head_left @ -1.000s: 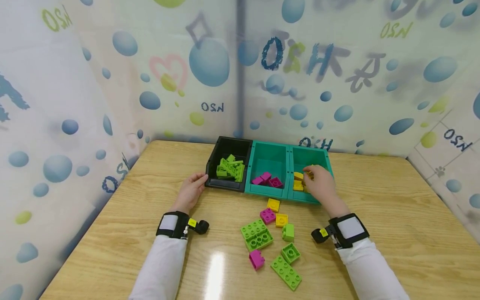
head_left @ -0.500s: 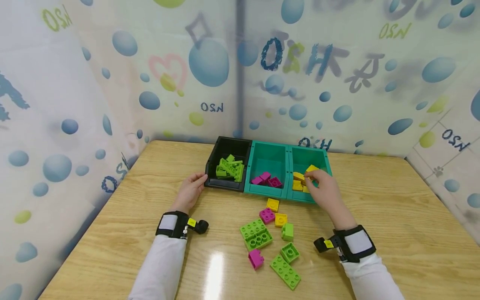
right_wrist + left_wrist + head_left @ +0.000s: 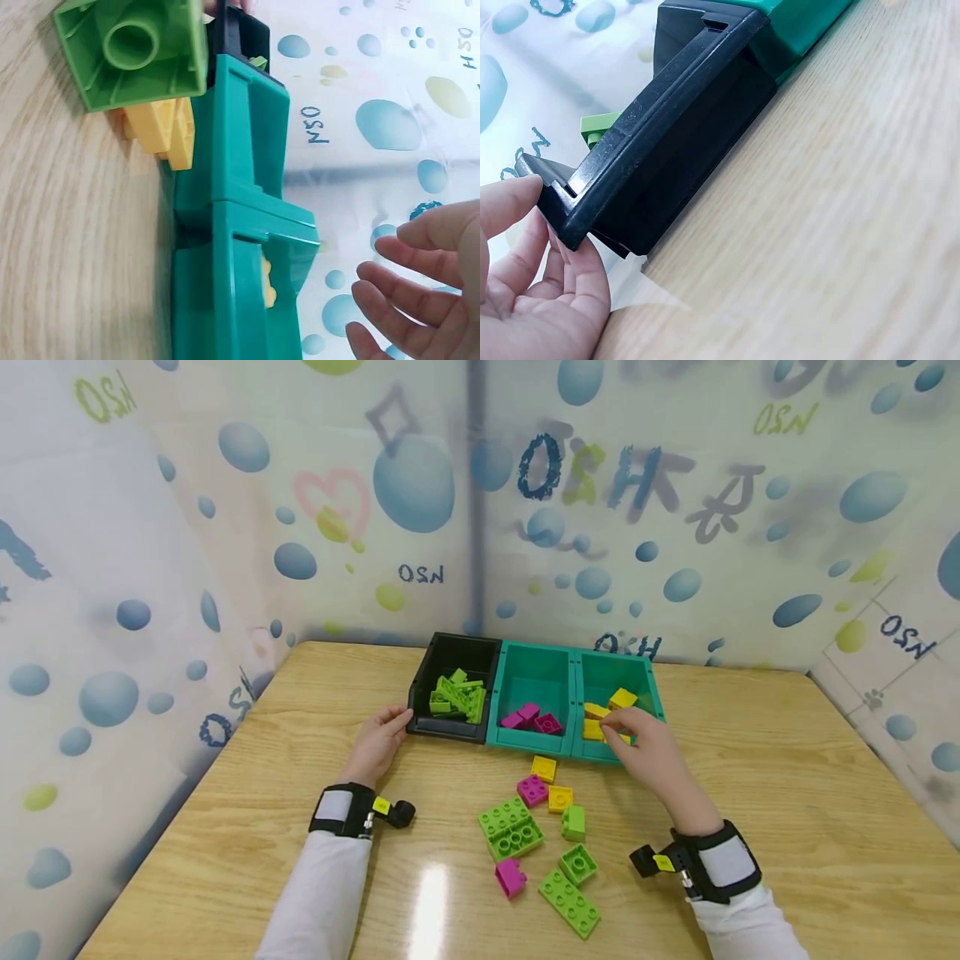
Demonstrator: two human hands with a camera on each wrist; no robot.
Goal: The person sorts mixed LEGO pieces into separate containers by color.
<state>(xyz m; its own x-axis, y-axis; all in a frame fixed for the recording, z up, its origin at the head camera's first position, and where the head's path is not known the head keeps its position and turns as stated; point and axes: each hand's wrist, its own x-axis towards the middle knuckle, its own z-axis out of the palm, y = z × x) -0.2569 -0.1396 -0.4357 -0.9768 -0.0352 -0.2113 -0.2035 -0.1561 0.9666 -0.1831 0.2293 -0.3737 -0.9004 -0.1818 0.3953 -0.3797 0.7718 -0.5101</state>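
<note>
My left hand [image 3: 377, 743] grips the front left corner of the black bin [image 3: 450, 727]. In the left wrist view its thumb lies on the rim and its fingers are under it. Light green bricks [image 3: 459, 697] fill part of that bin. Over the front of the right teal bin [image 3: 651, 689] is my right hand [image 3: 647, 753], fingers loosely bent and nothing between them in the right wrist view [image 3: 420, 289]. Yellow bricks [image 3: 622, 698] lie in this bin, partly hidden by the hand. The middle teal bin [image 3: 536, 662] holds a few magenta bricks [image 3: 529, 717].
Loose bricks lie before the bins: two yellow ones [image 3: 543, 768], a magenta brick [image 3: 532, 790], another magenta brick [image 3: 511, 878], and several green ones, among them a long green brick [image 3: 569, 902]. A patterned sheet [image 3: 420, 593] stands behind the wooden table [image 3: 225, 852].
My right hand has drawn back toward me from inside the right teal bin, baring more yellow bricks. The left hand keeps its place on the black bin.
</note>
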